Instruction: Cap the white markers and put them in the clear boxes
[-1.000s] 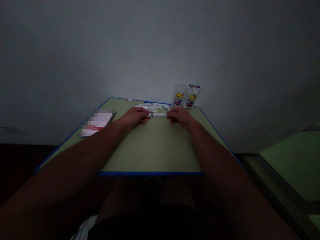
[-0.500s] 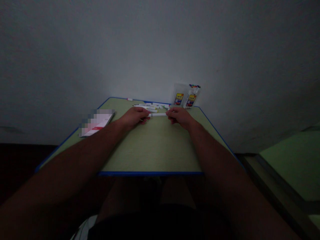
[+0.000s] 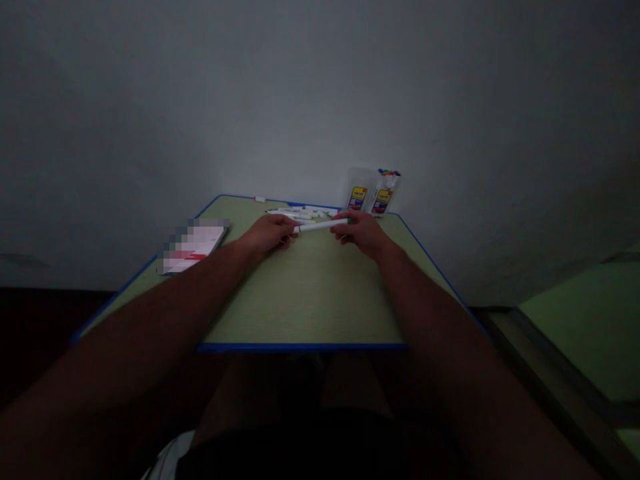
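A white marker pen [image 3: 316, 226] spans the gap between my two hands above the far half of the table. Its left end is pinched in the fingers of my left hand [image 3: 273, 233]. My right hand [image 3: 361, 233] grips the other end, which sits slightly higher and shows a bit of green at the fingers. Just behind the hands lie several loose white markers [image 3: 290, 213], partly hidden by my fingers and the held pen.
Two clear plastic pouches stand against the wall: one [image 3: 359, 190] looks mostly see-through, the other [image 3: 384, 193] holds several colourful-capped markers. A pale, flat box [image 3: 200, 247] lies at the left. A small cap-like piece [image 3: 260, 199] rests at the back of the blue-edged table [image 3: 310, 300].
The marker has tilted, its right end now higher and reaching further into my right hand. My right-hand fingers have shifted along it, while my left hand has barely moved.
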`<state>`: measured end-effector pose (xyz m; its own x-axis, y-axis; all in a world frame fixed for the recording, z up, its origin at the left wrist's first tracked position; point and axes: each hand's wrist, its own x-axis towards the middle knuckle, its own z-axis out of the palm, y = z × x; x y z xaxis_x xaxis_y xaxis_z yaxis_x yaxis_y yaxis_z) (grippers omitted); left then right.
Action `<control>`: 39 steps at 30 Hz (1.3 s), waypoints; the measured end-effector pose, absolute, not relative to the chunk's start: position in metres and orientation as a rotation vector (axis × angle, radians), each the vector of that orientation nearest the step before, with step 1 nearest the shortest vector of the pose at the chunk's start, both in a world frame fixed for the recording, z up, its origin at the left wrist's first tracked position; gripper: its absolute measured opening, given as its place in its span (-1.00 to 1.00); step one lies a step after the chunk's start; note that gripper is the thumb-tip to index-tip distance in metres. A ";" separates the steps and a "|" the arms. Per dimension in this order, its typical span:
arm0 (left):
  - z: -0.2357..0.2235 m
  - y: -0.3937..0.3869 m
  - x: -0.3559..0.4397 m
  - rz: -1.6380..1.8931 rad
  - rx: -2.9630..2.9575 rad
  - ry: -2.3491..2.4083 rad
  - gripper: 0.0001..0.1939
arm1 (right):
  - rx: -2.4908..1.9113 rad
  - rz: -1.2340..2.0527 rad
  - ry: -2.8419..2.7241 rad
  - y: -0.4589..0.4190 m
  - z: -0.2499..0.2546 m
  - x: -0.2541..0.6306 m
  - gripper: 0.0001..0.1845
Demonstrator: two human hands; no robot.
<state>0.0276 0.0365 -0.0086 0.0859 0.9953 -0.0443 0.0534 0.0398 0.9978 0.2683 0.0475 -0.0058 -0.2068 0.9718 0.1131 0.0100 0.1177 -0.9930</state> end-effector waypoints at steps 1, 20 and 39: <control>-0.010 0.038 0.027 1.098 1.266 1.209 -0.88 | -1.009 1.273 -1.442 0.047 -0.006 0.268 -0.66; -0.015 0.040 0.026 1.052 1.373 1.313 -0.86 | -0.957 1.260 -1.534 0.050 -0.011 0.270 -0.58; -0.010 0.037 0.021 1.213 1.628 1.326 -0.76 | -1.214 1.030 -1.558 0.054 -0.013 0.271 -0.83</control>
<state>0.0213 0.0369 -0.0098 0.0369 0.9725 0.2300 0.3156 -0.2297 0.9207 0.2714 0.0536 -0.0134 -0.1322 0.9801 0.1480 0.2481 0.1772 -0.9524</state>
